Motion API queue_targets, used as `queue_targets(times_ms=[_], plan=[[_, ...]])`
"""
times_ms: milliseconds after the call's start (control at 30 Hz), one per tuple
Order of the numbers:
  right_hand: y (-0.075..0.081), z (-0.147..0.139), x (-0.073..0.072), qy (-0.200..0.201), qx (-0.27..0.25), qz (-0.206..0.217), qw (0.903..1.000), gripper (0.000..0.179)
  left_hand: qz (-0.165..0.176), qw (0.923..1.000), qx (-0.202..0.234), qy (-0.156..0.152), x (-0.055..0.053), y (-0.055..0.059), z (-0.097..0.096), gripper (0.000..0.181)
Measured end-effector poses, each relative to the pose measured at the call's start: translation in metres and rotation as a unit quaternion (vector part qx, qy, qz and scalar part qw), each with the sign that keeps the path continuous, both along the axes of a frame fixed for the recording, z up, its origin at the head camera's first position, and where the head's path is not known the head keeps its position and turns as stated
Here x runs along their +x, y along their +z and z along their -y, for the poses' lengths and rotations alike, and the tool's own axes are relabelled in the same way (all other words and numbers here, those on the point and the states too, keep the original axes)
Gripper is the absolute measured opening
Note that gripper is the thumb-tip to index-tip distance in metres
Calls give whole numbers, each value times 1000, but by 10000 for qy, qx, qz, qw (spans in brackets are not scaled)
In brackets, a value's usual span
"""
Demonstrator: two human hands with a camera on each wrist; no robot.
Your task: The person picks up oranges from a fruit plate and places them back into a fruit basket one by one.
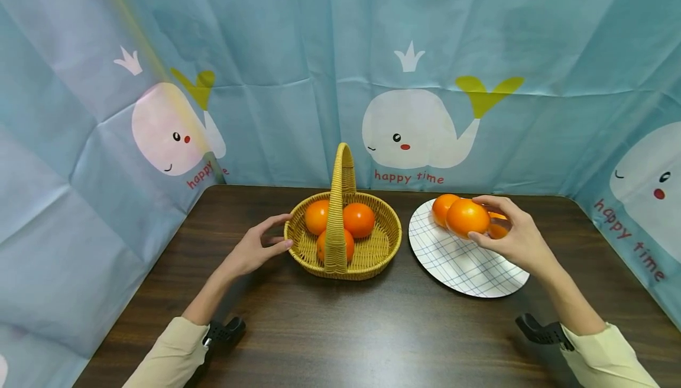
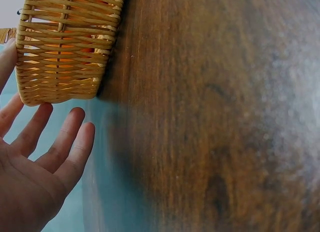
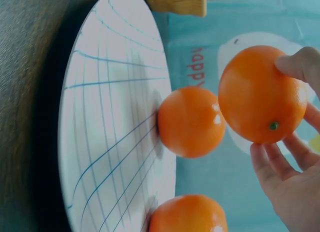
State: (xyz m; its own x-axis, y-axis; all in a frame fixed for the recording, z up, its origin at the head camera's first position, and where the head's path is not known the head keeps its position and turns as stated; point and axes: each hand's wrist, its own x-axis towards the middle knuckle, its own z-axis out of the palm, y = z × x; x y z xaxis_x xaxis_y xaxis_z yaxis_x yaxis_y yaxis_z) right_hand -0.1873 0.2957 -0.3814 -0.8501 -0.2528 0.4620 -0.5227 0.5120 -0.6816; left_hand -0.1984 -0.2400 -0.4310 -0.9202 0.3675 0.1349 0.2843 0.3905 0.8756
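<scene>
My right hand (image 1: pixel 513 234) grips an orange (image 1: pixel 467 217) between thumb and fingers, above the white plate (image 1: pixel 473 270) with blue grid lines. In the right wrist view that orange (image 3: pixel 262 94), with a green stem spot, is held clear of the plate. Another orange (image 3: pixel 192 122) sits on the plate close beside it. The fingertips of my left hand (image 1: pixel 255 246) touch the left end of a yellow wicker basket (image 1: pixel 380 255) with a tall handle. Seen from the left wrist, the left fingers are spread and fairly straight against the basket (image 2: pixel 65 67). Three oranges (image 1: pixel 359 220) lie in the basket.
Other oranges on the plate are partly hidden behind my right hand, one orange (image 1: pixel 498 231) showing between the fingers. A dark wooden table (image 1: pixel 330 329) carries everything. Blue curtains (image 1: pixel 276 128) with printed whales rise behind its back edge and at both sides.
</scene>
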Motion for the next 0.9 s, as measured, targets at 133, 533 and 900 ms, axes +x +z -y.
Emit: queue_targets(times_ms=[133, 533, 900], plan=[[1, 4, -2, 47, -18, 49, 10000, 68, -4, 10000, -26, 9, 0, 0, 0, 60], [5, 24, -10, 585, -223, -105, 9980, 69, 16, 10000, -43, -22, -1, 0, 0, 60], [3, 48, -16, 945, -474, 3, 9944, 70, -79, 9999, -29, -60, 1, 3, -1, 61]])
